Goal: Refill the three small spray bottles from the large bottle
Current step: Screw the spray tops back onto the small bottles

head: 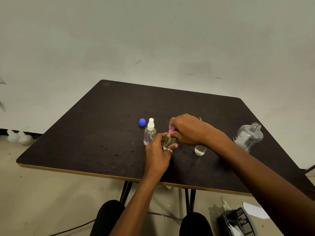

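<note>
A dark wooden bench [85,133] with a pale edge strip stands on black metal legs [125,191] before a scuffed grey wall [153,40]. Dark spots [116,155] dot its near-left part. On the floor [42,193] beneath lie a thin white cable [157,205], a black mesh basket [238,222] and a white sheet of paper [254,210].

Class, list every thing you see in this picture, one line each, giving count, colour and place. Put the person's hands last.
table: one, dark brown, centre
cap: one, blue, on table, left of the bottles
white-top bottle: one, clear, upright beside cap
purple-top bottle: one, clear, between both hands
third small bottle: one, clear, partly hidden behind right forearm
large bottle: one, clear, uncapped, table's right side
basket: one, black, floor, lower right
paper: one, white, floor by basket
left hand: holds purple-top bottle's body
right hand: pinches its purple top
</note>
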Available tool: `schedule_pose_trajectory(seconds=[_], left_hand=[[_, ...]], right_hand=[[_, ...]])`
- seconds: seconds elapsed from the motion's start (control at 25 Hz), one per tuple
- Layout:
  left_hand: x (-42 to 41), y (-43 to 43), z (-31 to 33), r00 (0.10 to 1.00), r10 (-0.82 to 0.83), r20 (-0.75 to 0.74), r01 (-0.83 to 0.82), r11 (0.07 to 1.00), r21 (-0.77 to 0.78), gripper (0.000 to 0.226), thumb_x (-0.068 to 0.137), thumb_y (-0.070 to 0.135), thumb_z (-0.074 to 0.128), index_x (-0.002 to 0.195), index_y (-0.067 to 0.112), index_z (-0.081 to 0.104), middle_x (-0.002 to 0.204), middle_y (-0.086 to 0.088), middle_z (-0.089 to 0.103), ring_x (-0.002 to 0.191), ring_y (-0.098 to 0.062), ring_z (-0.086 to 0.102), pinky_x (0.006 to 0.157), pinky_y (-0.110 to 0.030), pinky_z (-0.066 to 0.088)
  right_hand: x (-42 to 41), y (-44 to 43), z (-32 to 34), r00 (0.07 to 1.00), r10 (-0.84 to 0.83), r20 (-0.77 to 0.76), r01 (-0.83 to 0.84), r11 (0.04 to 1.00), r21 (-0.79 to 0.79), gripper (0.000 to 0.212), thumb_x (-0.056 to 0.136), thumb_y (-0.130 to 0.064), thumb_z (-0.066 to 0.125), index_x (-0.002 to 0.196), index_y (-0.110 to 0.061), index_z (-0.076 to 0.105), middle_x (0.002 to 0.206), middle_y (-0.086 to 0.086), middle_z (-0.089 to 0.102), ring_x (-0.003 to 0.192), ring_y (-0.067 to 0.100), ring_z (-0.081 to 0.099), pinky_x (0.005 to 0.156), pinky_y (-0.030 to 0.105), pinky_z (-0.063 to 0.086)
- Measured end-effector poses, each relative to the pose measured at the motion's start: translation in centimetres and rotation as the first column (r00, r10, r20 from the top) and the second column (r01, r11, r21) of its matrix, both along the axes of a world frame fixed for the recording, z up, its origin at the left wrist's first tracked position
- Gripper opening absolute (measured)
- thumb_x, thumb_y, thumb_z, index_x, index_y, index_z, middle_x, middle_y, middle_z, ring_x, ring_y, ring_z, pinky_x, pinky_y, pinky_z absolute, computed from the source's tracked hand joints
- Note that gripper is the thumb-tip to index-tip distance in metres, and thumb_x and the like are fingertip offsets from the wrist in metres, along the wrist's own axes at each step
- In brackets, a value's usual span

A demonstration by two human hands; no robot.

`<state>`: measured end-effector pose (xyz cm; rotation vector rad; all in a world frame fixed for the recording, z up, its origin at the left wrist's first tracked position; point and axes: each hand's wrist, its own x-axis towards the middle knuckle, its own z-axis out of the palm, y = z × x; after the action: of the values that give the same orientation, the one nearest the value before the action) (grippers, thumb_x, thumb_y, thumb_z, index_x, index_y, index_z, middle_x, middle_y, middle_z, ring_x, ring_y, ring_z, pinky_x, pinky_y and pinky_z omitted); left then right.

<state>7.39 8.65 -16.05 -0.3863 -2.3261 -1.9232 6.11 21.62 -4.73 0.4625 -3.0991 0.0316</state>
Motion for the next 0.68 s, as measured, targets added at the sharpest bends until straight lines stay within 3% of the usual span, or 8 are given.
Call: schedule_pose_trajectory(seconds=[0.24, 0.36, 0.48, 0.68], left_hand=[[0.1, 0.0, 0.0, 0.998, 0.036, -0.048, -0.038, 0.998, -0.042, 0.034, 0.079, 0.008, 0.080, 0.099, 0.027, 0.061, 0.089, 0.021, 0.059, 0.083, 0.008, 0.060, 0.068, -0.001, 0.044], [0.0, 0.1, -0.1, 0.997, 0.063, -0.045, -0.065, 0.996, -0.059, 0.035, 0.077, 0.003, 0.079, 0.099, 0.025, 0.062, 0.089, 0.014, 0.062, 0.083, 0.003, 0.061, 0.067, -0.003, 0.046], [0.0, 0.2, -0.3, 0.997, 0.068, -0.048, -0.071, 0.996, -0.051, 0.038, 0.076, -0.001, 0.077, 0.097, 0.026, 0.062, 0.090, 0.011, 0.065, 0.083, -0.002, 0.064, 0.069, -0.005, 0.047], [0.1, 0.2, -0.4, 0.997, 0.049, -0.064, -0.054, 0.995, -0.082, 0.037, 0.078, 0.003, 0.077, 0.108, 0.020, 0.064, 0.092, 0.014, 0.063, 0.084, 0.008, 0.060, 0.070, -0.002, 0.045]], right_hand=[[1.1, -0.4, -1.5, 0.982, -0.114, -0.148, 0.115, 0.993, -0.005, 0.031, 0.093, -0.045, 0.052, 0.100, -0.016, 0.055, 0.092, 0.001, 0.060, 0.078, 0.018, 0.057, 0.068, 0.033, 0.050], [1.4, -1.0, -1.9, 0.963, -0.176, -0.205, 0.177, 0.984, -0.011, 0.031, 0.093, -0.046, 0.051, 0.098, -0.016, 0.053, 0.090, 0.002, 0.059, 0.075, 0.018, 0.055, 0.065, 0.031, 0.044], [1.6, -1.5, -2.3, 0.939, -0.238, -0.247, 0.237, 0.971, -0.035, 0.033, 0.093, -0.048, 0.049, 0.098, -0.015, 0.054, 0.090, 0.002, 0.061, 0.078, 0.020, 0.059, 0.068, 0.035, 0.050], [1.8, -1.7, -2.2, 0.938, -0.276, -0.209, 0.265, 0.961, -0.080, 0.031, 0.093, -0.046, 0.053, 0.099, -0.016, 0.055, 0.091, 0.002, 0.060, 0.078, 0.018, 0.056, 0.069, 0.033, 0.049]])
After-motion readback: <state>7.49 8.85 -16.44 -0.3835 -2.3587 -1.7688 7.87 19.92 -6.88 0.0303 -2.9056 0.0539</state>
